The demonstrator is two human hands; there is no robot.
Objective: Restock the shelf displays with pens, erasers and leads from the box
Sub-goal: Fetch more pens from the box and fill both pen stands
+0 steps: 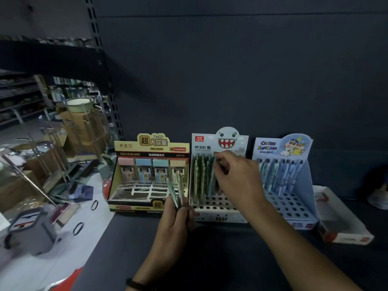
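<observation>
Three display stands sit on the dark shelf (210, 248). The yellow lead display (151, 177) on the left holds a back row of pastel lead cases. In the middle stands the white monster-face pen display (218, 141), with green pens in its back rows. At the right is the blue cartoon pen display (294, 181). My left hand (176, 223) grips a small bundle of green pens (175, 192) in front of the two left displays. My right hand (233, 177) pinches one green pen (214, 171) upright over the middle display's holes.
An open white-and-red box (340, 217) lies at the shelf's right end. To the left, a white surface (69, 244) carries a grey case (31, 232), rubber bands and clutter. Wire racks and cardboard boxes stand behind it. A slotted shelf upright (113, 114) rises at the left.
</observation>
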